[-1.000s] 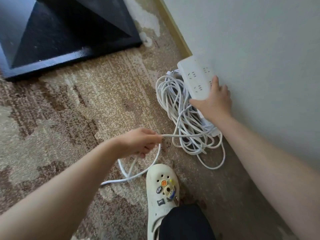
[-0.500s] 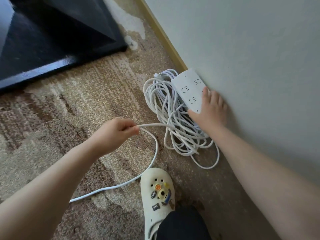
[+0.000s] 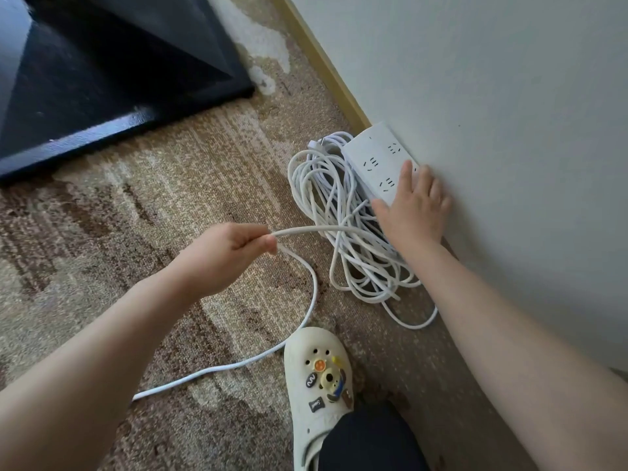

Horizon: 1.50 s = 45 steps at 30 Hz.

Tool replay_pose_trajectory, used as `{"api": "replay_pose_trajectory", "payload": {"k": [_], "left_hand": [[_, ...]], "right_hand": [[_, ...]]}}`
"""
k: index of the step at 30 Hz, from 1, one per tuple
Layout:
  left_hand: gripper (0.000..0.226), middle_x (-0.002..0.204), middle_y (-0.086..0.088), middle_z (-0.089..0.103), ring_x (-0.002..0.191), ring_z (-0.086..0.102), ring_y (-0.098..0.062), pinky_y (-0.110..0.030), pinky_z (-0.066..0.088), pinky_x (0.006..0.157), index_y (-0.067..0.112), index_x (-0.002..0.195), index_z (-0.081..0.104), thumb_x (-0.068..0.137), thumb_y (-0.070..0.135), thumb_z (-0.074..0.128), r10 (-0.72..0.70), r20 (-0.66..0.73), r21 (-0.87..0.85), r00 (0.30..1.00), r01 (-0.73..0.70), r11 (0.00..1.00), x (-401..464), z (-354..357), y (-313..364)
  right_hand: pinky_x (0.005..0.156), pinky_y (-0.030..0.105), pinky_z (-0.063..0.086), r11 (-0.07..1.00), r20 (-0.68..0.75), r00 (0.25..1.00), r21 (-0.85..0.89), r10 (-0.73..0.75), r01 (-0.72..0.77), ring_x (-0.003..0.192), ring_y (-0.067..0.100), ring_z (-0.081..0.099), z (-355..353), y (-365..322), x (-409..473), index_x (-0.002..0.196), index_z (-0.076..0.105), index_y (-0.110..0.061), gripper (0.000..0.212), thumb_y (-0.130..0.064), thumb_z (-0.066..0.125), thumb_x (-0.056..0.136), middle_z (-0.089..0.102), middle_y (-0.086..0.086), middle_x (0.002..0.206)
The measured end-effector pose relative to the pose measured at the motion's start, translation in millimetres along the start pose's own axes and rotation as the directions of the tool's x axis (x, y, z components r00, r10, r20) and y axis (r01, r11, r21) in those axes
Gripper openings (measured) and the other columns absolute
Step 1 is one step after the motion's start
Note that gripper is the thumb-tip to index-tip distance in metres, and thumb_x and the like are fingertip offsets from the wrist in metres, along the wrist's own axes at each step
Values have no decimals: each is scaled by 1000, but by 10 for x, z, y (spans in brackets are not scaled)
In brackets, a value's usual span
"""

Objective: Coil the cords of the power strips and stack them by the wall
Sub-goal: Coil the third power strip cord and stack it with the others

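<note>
A white power strip [image 3: 377, 161] lies against the wall on top of a loose heap of coiled white cord [image 3: 339, 212]. My right hand [image 3: 413, 209] rests flat on the strip's near end, fingers straight, beside the wall. My left hand [image 3: 227, 256] pinches a stretch of the same white cord [image 3: 306, 230] above the carpet, to the left of the heap. From that hand the loose cord [image 3: 311, 307] curves down past my shoe and trails off toward the lower left.
A white clog with charms [image 3: 319, 385] stands on the patterned brown carpet [image 3: 136, 205] just below the cord loop. A dark furniture base [image 3: 102, 79] fills the upper left. The pale wall [image 3: 509, 130] with its baseboard [image 3: 326, 69] runs along the right.
My left hand has pulled the cord to the left, straightening the trailing loop on the floor. My right hand slid flat on top of the strip, pressing it to the wall.
</note>
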<state>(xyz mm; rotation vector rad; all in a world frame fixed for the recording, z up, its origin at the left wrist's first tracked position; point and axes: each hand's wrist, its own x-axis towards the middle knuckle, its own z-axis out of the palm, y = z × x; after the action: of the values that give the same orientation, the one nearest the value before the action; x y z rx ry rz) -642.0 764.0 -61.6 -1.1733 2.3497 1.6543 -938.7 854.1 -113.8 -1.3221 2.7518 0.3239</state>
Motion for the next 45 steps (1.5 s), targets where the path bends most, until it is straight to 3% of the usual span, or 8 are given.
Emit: {"api": "replay_pose_trajectory", "payload": {"k": [6, 9, 13, 18, 29, 34, 40, 45], "left_hand": [[27, 49, 8, 53, 35, 37, -3, -13, 32, 36, 31, 82, 63, 97, 42, 44, -31, 30, 190, 999, 25, 981, 78, 43, -2], [28, 50, 6, 50, 36, 36, -3, -14, 32, 36, 29, 82, 64, 97, 42, 43, -22, -28, 187, 999, 27, 982, 126, 49, 62], [30, 53, 8, 48, 38, 38, -2, -15, 32, 39, 25, 82, 64, 101, 33, 43, 6, -46, 151, 999, 0, 989, 254, -27, 234], [27, 62, 6, 51, 42, 36, 0, -15, 31, 40, 24, 87, 64, 100, 31, 41, 31, -20, 42, 999, -31, 999, 268, -121, 239], [28, 63, 0, 48, 58, 41, -15, -25, 37, 57, 11, 85, 63, 100, 27, 46, -219, -221, -216, 950, 171, 961, -111, -665, -284], [28, 50, 12, 46, 46, 35, -4, -14, 30, 41, 13, 84, 63, 100, 29, 46, -253, -322, -352, 912, 132, 927, -157, -486, 115], [36, 60, 6, 49, 40, 34, -3, -18, 31, 37, 12, 86, 63, 102, 34, 41, -312, -404, -302, 860, 196, 933, 51, -203, 709], [33, 59, 5, 53, 41, 35, -5, -18, 30, 36, 16, 89, 66, 102, 35, 43, -350, -361, -310, 865, 242, 919, 87, -14, 875]], "right_hand": [[116, 55, 19, 988, 46, 999, 153, 26, -33, 147, 38, 15, -206, -158, -160, 156, 19, -18, 68, -50, 40, 100, 15, 18, 161], [116, 47, 26, 858, -114, 989, 495, -90, 136, 143, 25, 29, -441, -467, -346, 148, 40, -15, 57, -47, 38, 101, 34, 12, 155], [61, 20, 45, 483, -35, 913, 840, -407, 247, 71, 3, 56, -618, -734, -706, 109, 67, -17, 43, -48, 38, 102, 68, 1, 88], [45, 25, 33, 612, -150, 913, 700, -380, 370, 53, 8, 49, -541, -641, -664, 91, 70, -21, 23, -34, 54, 100, 58, -9, 65], [51, 27, 28, 685, -98, 992, 728, 76, 19, 59, 3, 48, -464, -467, -562, 84, 58, -27, 24, -37, 46, 102, 52, -12, 64], [58, 35, 38, 538, 38, 993, 843, -108, 27, 55, 5, 43, -778, -348, -437, 86, 60, -23, 26, -42, 48, 99, 51, -14, 60], [57, 29, 37, 400, -83, 920, 883, -384, 247, 59, 12, 44, -1340, -261, -312, 80, 63, -33, 29, -57, 53, 92, 48, -2, 65], [48, 28, 26, 434, -76, 958, 880, -275, 194, 45, 9, 30, -1442, -167, -249, 61, 54, -23, 44, -44, 52, 100, 36, -11, 47]]}}
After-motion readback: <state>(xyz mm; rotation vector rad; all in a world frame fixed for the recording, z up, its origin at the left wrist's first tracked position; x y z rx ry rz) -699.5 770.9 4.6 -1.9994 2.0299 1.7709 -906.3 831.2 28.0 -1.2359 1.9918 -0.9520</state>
